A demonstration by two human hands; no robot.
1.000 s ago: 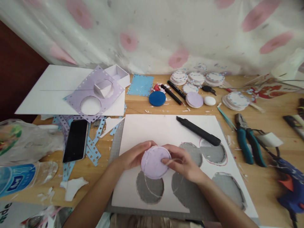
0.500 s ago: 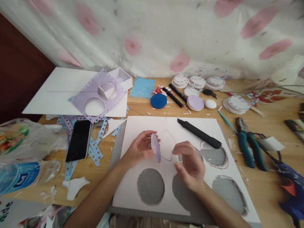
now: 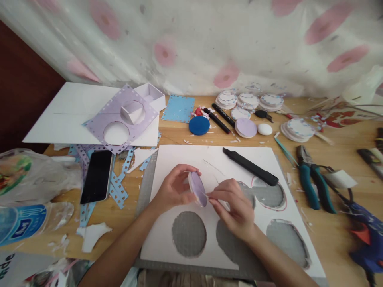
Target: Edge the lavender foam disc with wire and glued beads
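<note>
My left hand [image 3: 172,189] grips a round lilac foam disc [image 3: 197,188], turned on edge above the white foam board [image 3: 209,159]. The fingertips of my right hand [image 3: 236,209] pinch at the disc's lower right rim, where a thin clear strand seems to trail up across the board; I cannot make out the strand well. The board lies on a grey cutting mat [image 3: 146,179] and has several round holes cut in it, such as the hole [image 3: 189,233] just below my hands.
A black utility knife [image 3: 249,167] lies on the board's far part. Teal pliers [image 3: 311,179] and a blue glue gun [image 3: 366,235] sit right. A black phone [image 3: 96,176], paper scraps and plastic bags are left. Disc stacks [image 3: 247,100], markers and a blue disc [image 3: 199,124] line the back.
The disc went from lying flat between both hands to standing on edge in my left hand. My right hand pulled away, then came back to the disc's rim.
</note>
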